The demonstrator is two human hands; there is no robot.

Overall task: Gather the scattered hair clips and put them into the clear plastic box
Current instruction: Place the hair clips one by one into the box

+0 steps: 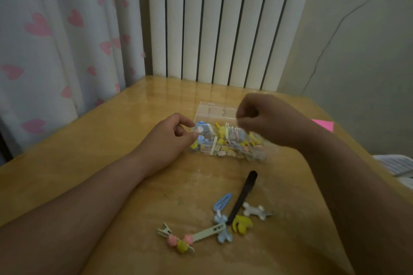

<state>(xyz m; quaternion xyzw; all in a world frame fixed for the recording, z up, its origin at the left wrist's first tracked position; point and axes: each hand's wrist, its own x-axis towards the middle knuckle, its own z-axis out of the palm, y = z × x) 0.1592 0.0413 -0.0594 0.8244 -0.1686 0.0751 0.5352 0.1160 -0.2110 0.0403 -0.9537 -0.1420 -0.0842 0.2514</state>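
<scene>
The clear plastic box (214,111) stands open in the middle of the wooden table (111,140), packed with several small coloured hair clips (223,138). My left hand (166,140) pinches the box's left end between thumb and forefinger. My right hand (266,118) hovers over the box's right half with its fingers curled; it is blurred, and I cannot tell whether a clip is between the fingertips. Nearer me lie loose clips: a blue snap clip (222,202), a long black clip (242,196), a white bone-shaped clip (256,211), a yellow claw clip (242,224), a pale blue bow clip (224,233) and a beaded green clip (190,238).
A white radiator (223,22) rises behind the table's far edge, with a heart-print curtain (55,40) to its left. A pink paper note (324,124) lies at the table's right edge, and white papers (395,165) sit beyond it.
</scene>
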